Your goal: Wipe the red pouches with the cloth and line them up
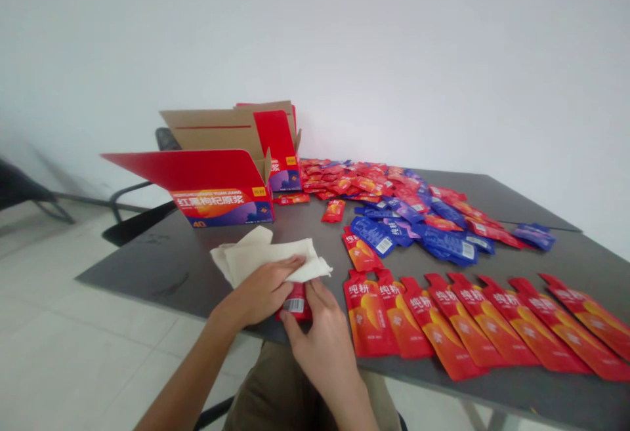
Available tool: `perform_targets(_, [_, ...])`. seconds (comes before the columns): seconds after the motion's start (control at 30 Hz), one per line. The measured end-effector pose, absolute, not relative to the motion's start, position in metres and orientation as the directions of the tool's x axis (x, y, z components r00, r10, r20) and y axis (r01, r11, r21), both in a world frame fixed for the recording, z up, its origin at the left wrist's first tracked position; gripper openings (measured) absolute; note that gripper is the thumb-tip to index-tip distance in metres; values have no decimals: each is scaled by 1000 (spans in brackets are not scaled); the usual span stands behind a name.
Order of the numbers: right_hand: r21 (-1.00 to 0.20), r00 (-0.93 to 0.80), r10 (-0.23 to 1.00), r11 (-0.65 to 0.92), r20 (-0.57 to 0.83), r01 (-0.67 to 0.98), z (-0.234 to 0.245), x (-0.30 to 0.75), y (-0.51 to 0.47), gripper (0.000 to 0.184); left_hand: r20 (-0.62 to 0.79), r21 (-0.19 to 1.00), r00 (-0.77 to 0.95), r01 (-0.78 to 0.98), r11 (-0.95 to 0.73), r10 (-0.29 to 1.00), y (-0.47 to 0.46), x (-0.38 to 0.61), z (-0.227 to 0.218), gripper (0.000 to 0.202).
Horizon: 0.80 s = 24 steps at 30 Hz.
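I see my right hand [322,342] pinching a red sachet [296,304] at the near edge of the table [187,273], while my left hand [263,293] presses a white cloth [268,257] onto it; I judge the sachet light, floppy and slick, best gripped by its sealed edges.

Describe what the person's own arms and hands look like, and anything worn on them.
The left hand and right hand wear no gloves. No ring, watch or bracelet shows. Both forearms are bare as far as the frame reaches, with no sleeve in view.
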State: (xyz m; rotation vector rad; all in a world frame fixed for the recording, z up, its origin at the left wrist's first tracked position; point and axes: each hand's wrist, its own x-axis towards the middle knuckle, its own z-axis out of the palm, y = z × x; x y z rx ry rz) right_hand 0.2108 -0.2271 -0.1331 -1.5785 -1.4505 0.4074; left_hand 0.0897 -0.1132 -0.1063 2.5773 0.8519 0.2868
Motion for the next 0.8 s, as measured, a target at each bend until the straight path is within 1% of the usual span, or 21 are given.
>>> perform_targets(0.07, [-788,250,907,127,338,603,-134,211,-227,55,68,431,793,524,-734,606,-108,95,-107,59])
perform_targets(0.23, [-800,265,909,111,322,589,-132,210,-229,41,75,456,801,502,-735,594,-133,67,-117,60])
perform_targets(0.33, [-792,250,913,114,321,600,-132,210,-230,39,69,454,790,519,-724,609,-137,63,-118,59])
perform_targets(0.43, [-773,245,916,101,318,626,-134,211,-229,45,81,430,777,537,-725,624,-119,82,-113,59])
perform_targets(0.53, [-760,261,912,78,315,645,-136,211,-228,55,86,421,793,519,-744,603,-107,96,-109,60])
perform_targets(0.67, [-790,268,913,88,308,607,-133,210,-228,44,73,437,804,507,-743,590,-128,77,-113,60])
perform_targets(0.8, [-791,249,914,112,319,602,-132,211,-228,42,72,474,788,512,-716,611,-139,65,-114,60])
